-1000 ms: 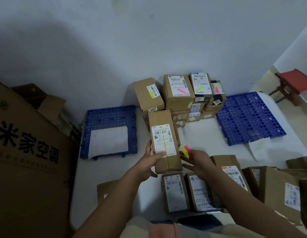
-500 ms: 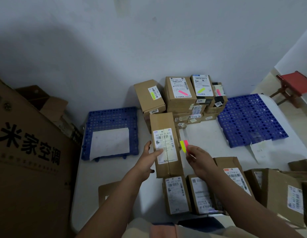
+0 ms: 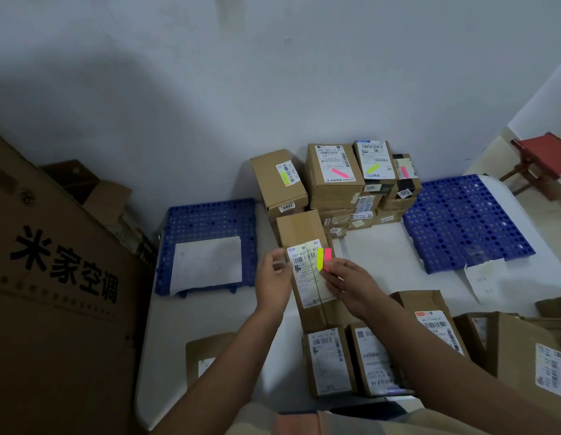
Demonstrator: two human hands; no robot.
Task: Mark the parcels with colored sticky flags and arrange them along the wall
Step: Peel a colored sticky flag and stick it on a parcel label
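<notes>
A long brown parcel [image 3: 304, 227] with a white shipping label lies on the white table [image 3: 210, 324] in front of me. My left hand [image 3: 273, 284] grips its left edge, thumb on the label. My right hand [image 3: 345, 284] pinches a pad of sticky flags [image 3: 323, 259], one yellow and one pink strip, held over the label's right side. Against the wall stands a stack of flagged parcels [image 3: 332, 180], each bearing a yellow or pink flag.
Two blue perforated plastic mats lie on the table, one at left [image 3: 207, 221] under a white sheet, one at right [image 3: 461, 221]. Several unflagged parcels [image 3: 329, 362] sit near my body and at right. A big printed carton [image 3: 53, 293] stands left; a red stool [image 3: 543, 158] far right.
My right hand has brought the flags from beside the parcel onto its label. My left hand has slid up along the parcel's left edge.
</notes>
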